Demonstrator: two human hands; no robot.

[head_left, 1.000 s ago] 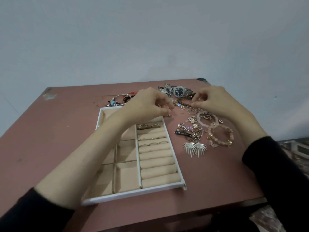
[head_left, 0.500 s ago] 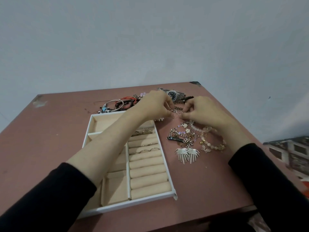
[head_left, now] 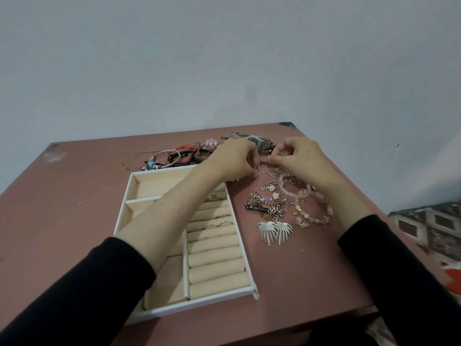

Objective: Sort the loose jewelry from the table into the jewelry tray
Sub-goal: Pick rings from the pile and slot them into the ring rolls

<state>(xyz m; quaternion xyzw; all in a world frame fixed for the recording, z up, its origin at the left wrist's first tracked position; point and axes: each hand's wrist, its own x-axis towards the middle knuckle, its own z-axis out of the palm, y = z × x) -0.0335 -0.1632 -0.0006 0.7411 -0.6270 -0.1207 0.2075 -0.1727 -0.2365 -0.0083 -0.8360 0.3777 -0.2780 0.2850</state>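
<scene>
A white jewelry tray (head_left: pixel 245 258) with beige padding lies on the table, with a few rings (head_left: pixel 219 224) tucked in its ring rolls. My left hand (head_left: pixel 233 159) reaches across the tray's far end. My right hand (head_left: pixel 300 159) is beside it. Both pinch a thin ring-link chain (head_left: pixel 270 169) that trails onto the table between them. Below the hands lies a tangle of chains and pink bead bracelets (head_left: pixel 314 204), and a pair of silver fan earrings (head_left: pixel 274 229).
The reddish table (head_left: pixel 62 208) stands against a pale wall. A steel watch (head_left: pixel 257 139) lies behind the hands. Bangles and cord bracelets (head_left: pixel 174 157) sit beyond the tray's far left. A patterned cloth (head_left: pixel 429 228) lies past the table's right edge.
The two hands have come closer together over the chain, and they now hold it slightly further from the tray. The view has tilted, so the table sits lower.
</scene>
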